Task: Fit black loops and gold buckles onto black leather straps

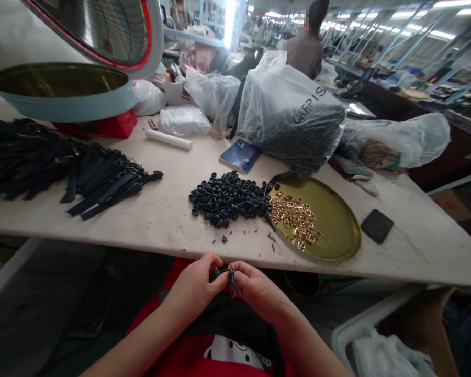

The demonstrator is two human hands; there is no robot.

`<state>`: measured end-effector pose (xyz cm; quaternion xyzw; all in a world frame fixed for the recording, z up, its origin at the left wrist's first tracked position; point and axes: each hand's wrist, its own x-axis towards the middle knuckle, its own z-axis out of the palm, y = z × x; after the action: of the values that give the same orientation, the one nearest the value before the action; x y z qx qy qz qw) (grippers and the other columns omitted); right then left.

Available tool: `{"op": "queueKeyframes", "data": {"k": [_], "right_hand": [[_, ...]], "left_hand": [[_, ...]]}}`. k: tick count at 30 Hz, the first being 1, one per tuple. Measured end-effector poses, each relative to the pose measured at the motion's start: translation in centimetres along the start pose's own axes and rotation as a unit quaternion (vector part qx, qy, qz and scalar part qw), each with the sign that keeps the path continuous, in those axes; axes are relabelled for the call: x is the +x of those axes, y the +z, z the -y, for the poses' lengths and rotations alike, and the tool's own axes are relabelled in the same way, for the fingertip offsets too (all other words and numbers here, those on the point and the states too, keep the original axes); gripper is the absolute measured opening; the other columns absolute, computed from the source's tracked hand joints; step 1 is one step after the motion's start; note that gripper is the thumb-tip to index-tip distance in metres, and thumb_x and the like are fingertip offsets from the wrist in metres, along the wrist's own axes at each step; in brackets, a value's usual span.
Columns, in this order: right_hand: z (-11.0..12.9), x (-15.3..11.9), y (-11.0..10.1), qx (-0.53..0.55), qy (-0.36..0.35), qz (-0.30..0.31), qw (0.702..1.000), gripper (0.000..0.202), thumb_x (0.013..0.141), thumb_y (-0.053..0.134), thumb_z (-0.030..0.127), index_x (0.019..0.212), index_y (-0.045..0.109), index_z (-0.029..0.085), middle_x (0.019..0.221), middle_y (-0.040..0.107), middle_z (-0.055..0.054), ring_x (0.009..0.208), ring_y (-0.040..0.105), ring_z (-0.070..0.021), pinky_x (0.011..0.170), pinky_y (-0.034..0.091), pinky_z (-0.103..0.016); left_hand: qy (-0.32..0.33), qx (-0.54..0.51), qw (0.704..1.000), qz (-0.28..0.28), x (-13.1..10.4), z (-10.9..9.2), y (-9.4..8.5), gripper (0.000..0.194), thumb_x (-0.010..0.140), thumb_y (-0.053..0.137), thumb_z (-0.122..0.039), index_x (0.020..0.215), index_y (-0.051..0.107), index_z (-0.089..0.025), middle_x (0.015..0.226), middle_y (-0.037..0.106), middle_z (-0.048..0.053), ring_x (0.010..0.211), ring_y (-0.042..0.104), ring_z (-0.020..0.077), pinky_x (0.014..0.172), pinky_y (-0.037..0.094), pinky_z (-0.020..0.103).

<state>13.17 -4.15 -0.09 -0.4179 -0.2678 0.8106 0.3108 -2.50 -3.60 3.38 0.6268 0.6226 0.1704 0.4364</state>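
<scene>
Left hand point(196, 280) and right hand point(257, 288) pinch a dark strap point(233, 280) between them, fingers closed on it, by the near edge of the table point(172, 209); going left to right, I see a heap of black straps point(105, 183), a pile of small black loops point(227, 199) against a round tray point(339, 225) of gold buckles point(296, 215), and a dark flat square point(377, 226)

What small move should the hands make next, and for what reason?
Perhaps bring the left hand and right hand forward over the tabletop: they pinch a small dark piece outside its near edge, so if it slipped, it might miss the table.
</scene>
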Motion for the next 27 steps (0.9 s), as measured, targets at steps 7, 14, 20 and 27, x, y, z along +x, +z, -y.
{"op": "queueKeyframes", "data": {"k": [7, 14, 20, 27], "right_hand": [[0.4, 0.9, -0.5, -0.002, -0.038, -0.036, 0.999, 0.027, 0.068, 0.066, 0.037, 0.074, 0.048, 0.018, 0.064, 0.049, 0.005, 0.056, 0.045, -0.0082, 0.057, 0.037, -0.022], [1.2, 1.6, -1.3, -0.300, -0.158, -0.124, 0.933, 0.019, 0.075, 0.055, 0.027, 0.090, 0.045, 0.021, 0.068, 0.048, 0.005, 0.055, 0.043, -0.0090, 0.051, 0.034, -0.020], [2.1, 0.7, -2.3, -0.513, -0.133, -0.008, 0.848, 0.007, 0.078, 0.049, 0.022, 0.083, 0.053, 0.018, 0.069, 0.054, 0.002, 0.060, 0.046, -0.0102, 0.054, 0.034, -0.021], [2.6, 0.2, -1.8, -0.591, -0.108, 0.068, 0.796, 0.007, 0.077, 0.049, 0.017, 0.081, 0.055, 0.018, 0.072, 0.058, 0.001, 0.063, 0.050, -0.0113, 0.056, 0.035, -0.021]], "left_hand": [[-0.028, -0.160, 0.983, 0.083, 0.9, 0.4, -0.3, 0.021, 0.074, 0.055, -0.036, 0.079, 0.058, -0.016, 0.072, 0.062, 0.000, 0.062, 0.053, 0.0132, 0.055, 0.038, 0.021], [-0.065, -0.259, 0.953, 0.140, 2.1, 0.7, -0.4, 0.027, 0.075, 0.055, -0.032, 0.092, 0.060, -0.012, 0.082, 0.063, 0.003, 0.065, 0.052, 0.0120, 0.058, 0.040, 0.022], [-0.102, -0.258, 0.941, 0.191, 2.5, 1.7, 0.4, 0.022, 0.069, 0.057, -0.025, 0.085, 0.061, -0.011, 0.067, 0.059, -0.001, 0.056, 0.050, 0.0104, 0.053, 0.037, 0.022], [-0.112, -0.276, 0.931, 0.211, 1.5, 1.9, 1.5, 0.020, 0.065, 0.056, -0.019, 0.083, 0.059, -0.012, 0.065, 0.058, -0.003, 0.053, 0.049, 0.0088, 0.050, 0.036, 0.020]]}}
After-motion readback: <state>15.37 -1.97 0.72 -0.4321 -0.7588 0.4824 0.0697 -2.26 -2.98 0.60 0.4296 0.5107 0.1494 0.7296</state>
